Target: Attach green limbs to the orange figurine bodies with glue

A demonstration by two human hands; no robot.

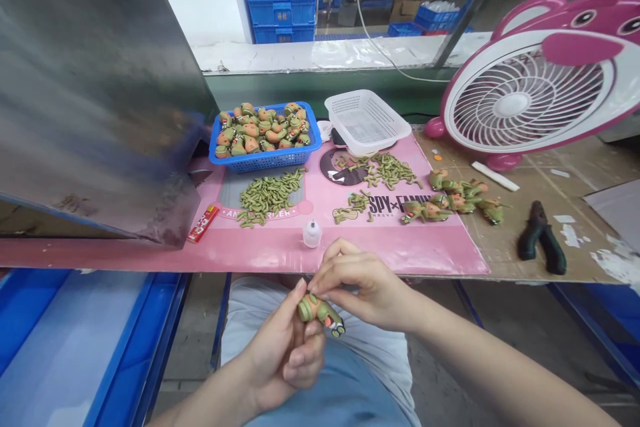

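My left hand (293, 347) is wrapped round a small green and orange figure (317, 310) over my lap, its black-and-white end pointing down to the right. The fingers of my right hand (355, 280) are pinched together at the figure's upper side; what they hold, if anything, is hidden. Just beyond my hands, a small white bottle (312, 234) stands near the table edge. A pile of small green curved pieces (270, 195) lies left of it, and another pile (391, 171) lies farther right. Several assembled figures (450, 197) rest on the right side of the mat.
Similar figures fill a blue basket (267, 160) at the back left, beside a white basket (367, 121). A pink fan (515, 103), black-handled pliers (539, 240) and a white stick (495, 176) are on the right. A red packet (203, 223) lies near the metal panel (100, 80).
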